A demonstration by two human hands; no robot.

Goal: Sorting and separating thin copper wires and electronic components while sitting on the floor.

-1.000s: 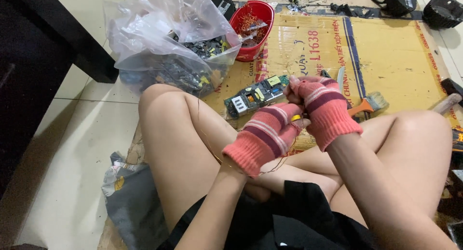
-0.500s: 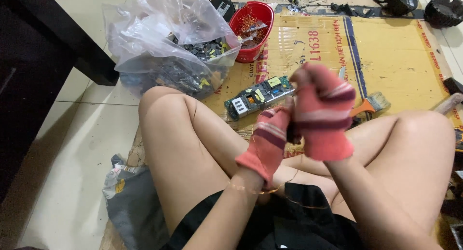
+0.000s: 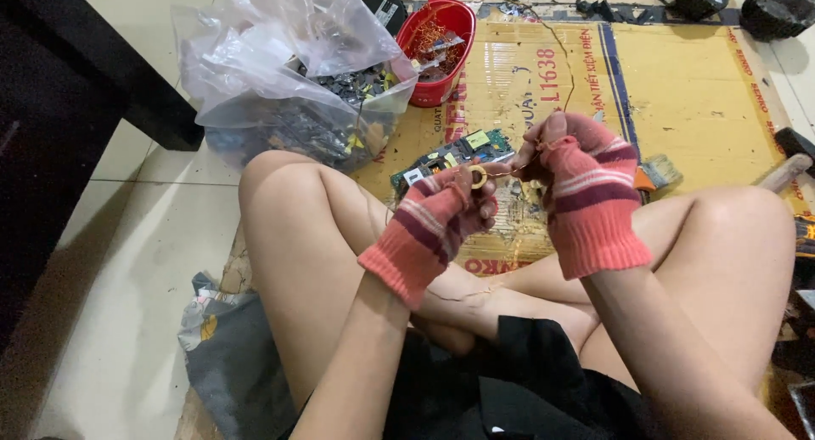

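Both hands are up in front of me, in striped pink fingerless gloves. My left hand [image 3: 441, 215] is pinched shut on a small yellow ring [image 3: 478, 176], held at the fingertips just above the knuckles. My right hand [image 3: 581, 181] sits just beside it, curled closed, its fingertips nipping a thin wire [image 3: 508, 170] that runs across the short gap to the ring (the wire is so fine I can barely follow it). So the ring lies between the two hands, touching the left, tied to the right only by that strand.

Just beyond my left hand, on the yellow cardboard sheet [image 3: 696, 92], lies a green circuit board [image 3: 450, 155], partly hidden by my fingers. Past my right hand, near my knee, a wooden handle [image 3: 785, 170] pokes in. Farther out from the left hand stands a red basket [image 3: 441, 41] of scraps, and beside it a clear plastic bag [image 3: 289, 75] full of dark parts.
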